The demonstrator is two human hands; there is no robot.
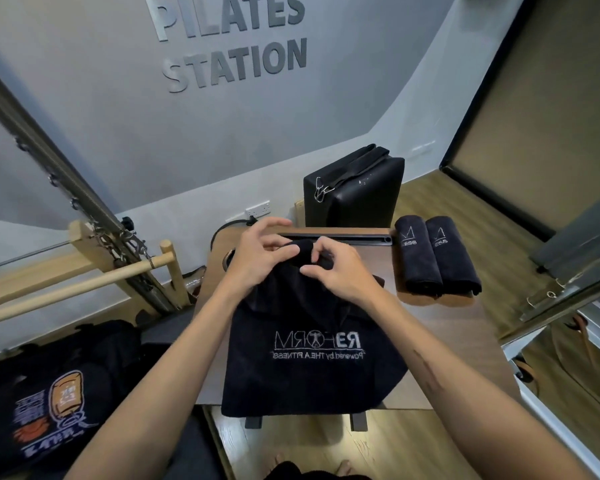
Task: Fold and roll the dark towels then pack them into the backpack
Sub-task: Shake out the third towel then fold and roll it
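Head view. Both hands work the far end of a dark towel [312,358] spread on the wooden bench [440,327]. Left hand [257,258] and right hand [336,268] sit close together, fingers pinched on the bunched far edge of the cloth; near end hangs over the near edge of the bench.

Judged step: starting the roll (or a tuck) at the far edge of this towel. Next move calls for an even grip across the width so the roll stays straight and tight while drawn toward the near side.

Two rolled towels [437,258] lie side by side, touching, on the far right of the bench. A black bag with a printed graphic [49,396], likely the backpack, sits low at near left, apart from the bench. Packing not yet begun, as far as visible.

Writing: towel embroidery reads "REFORM" with "Powered by THEA FITNESS" below, seen reversed. Rolled towels show "ESS" fragments. Wall lettering [236,39]: "PILATES STATION". Bag print illegible.

A black padded box [354,192] stands beyond the bench.
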